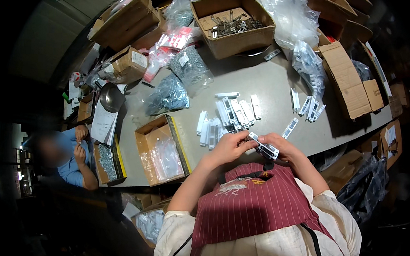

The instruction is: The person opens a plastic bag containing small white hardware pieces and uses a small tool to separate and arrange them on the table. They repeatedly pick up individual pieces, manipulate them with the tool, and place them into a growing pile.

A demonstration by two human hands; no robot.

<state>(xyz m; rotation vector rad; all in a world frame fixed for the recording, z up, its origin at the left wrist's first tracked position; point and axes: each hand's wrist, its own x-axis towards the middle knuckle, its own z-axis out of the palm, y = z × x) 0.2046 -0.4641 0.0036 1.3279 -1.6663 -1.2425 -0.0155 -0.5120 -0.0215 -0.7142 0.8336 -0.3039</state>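
Just in front of my apron, a small oblong white part with dark slots (267, 151) is held between my two hands. My left hand (229, 148) pinches its left end with thumb and fingers. Around its upper right side my right hand (282, 146) is closed, its fingers partly hidden. Beyond the hands lies a loose pile of similar white parts (236, 112), some showing a dark slotted side. Next to my left hand stand several more white parts (209, 132). One single slotted piece (290, 128) lies beyond my right hand.
A cardboard box of metal pieces (238, 25) stands at the far side. Another group of white parts (311, 108) lies far right. To the left are a box with plastic bags (167, 158), bags of small hardware (189, 67) and a co-worker's hands (80, 144).
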